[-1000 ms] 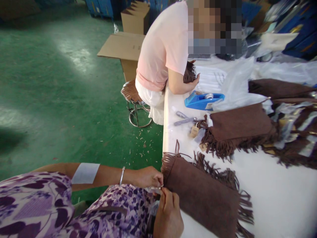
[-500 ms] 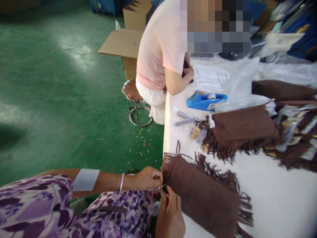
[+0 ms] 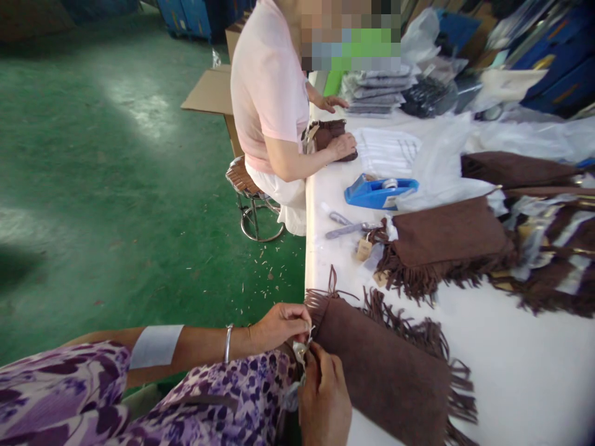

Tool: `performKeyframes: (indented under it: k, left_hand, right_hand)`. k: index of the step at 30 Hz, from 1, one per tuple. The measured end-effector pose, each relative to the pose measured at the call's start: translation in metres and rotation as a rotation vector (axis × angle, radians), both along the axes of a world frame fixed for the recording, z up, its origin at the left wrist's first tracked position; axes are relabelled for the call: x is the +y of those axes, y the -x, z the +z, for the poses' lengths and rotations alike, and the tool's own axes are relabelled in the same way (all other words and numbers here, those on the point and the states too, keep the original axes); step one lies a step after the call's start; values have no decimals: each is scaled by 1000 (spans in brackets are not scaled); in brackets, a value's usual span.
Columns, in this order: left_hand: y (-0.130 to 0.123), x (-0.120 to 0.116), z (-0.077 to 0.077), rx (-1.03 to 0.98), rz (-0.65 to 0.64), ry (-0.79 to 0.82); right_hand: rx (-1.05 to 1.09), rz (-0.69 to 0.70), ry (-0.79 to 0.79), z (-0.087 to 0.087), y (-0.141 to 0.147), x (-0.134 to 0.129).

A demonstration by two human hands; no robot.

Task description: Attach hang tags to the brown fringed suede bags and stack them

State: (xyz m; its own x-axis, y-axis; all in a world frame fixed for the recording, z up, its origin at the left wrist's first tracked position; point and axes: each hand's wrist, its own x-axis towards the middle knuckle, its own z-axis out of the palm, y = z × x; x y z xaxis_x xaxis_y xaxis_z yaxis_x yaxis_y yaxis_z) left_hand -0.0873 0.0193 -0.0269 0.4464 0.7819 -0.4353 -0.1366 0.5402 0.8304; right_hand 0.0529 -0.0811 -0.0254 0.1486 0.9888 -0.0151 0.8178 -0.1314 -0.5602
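Since the earlier frame, the co-worker's hands point(image 3: 343, 146) have been parted; whitish wrapping point(image 3: 300, 353), seemingly plastic, is pinched by left hand point(image 3: 281, 325) and right hand point(image 3: 326, 393) fingers, beside the fringed brown piece point(image 3: 379, 365)

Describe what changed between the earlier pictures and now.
The co-worker in pink has straightened up, hands now apart, one on a brown bundle. More white wrapping shows between the person's left hand and right hand. The fringed brown bag and blue tape dispenser stayed put.

Brown fringed piece point(image 3: 381, 365), clothing point(image 3: 232, 381) — purple print on white, green floor point(image 3: 116, 186)
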Motion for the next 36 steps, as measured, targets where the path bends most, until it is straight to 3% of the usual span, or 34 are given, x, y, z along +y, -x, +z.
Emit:
performKeyframes:
  k: [3, 7, 12, 15, 18, 23, 26, 29, 32, 36]
  left_hand:
    - [-4, 5, 6, 0, -57, -60]
    - [-3, 4, 7, 4, -28, -81]
    - [-2, -15, -13, -13, 2, 11]
    - [-8, -22, -29, -35, -24, 49]
    - [-14, -19, -33, -41, -18, 82]
    - [-12, -10, -17, -10, -63, 47]
    - [-8, -5, -6, 104, -104, -156]
    - [-6, 0, 1, 88, -121, -324]
    - [-8, 1, 2, 31, -96, -166]
    - [-9, -10, 0, -62, -100, 65]
  right_hand:
    - [72, 6, 76, 5, 0, 10]
    - [230, -139, 132, 10, -3, 13]
    - [351, -296, 209, 5, -14, 8]
    - [311, -238, 174, 1, -12, 8]
    - [258, -183, 106, 1, -5, 8]
    - [255, -181, 94, 3, 0, 9]
    - [245, -164, 151, 8, 1, 16]
    - [222, -171, 212, 13, 1, 23]
    - [337, -237, 215, 14, -4, 23]
    - [729, -419, 261, 9, -10, 14]
